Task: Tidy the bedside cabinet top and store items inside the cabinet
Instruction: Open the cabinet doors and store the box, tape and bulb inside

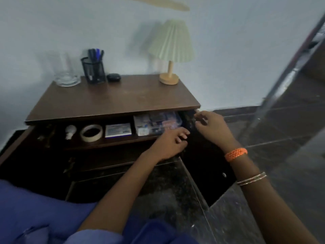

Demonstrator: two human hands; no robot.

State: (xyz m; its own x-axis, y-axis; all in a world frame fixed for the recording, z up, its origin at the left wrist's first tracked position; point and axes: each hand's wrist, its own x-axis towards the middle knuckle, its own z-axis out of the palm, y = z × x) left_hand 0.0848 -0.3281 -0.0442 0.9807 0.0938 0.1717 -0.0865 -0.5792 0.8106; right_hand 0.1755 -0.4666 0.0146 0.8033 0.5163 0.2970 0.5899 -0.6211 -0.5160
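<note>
Your left hand point(171, 141) and right hand point(212, 128) flank the clear packet point(156, 123) — long axis left-right — fingers loosely curled, grip unclear. Shelf also holds one bulb point(70, 131), one tape roll point(91, 132), one box point(118, 130).

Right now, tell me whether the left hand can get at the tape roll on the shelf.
Probably yes. The left hand is at the shelf's front edge, the tape roll lies further left on the same open shelf, and nothing stands between them.

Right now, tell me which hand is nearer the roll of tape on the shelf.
Left. The left hand is at the shelf's front edge, right of the roll of tape, by the clear box. The right hand is farther right, near the cabinet's side.
</note>
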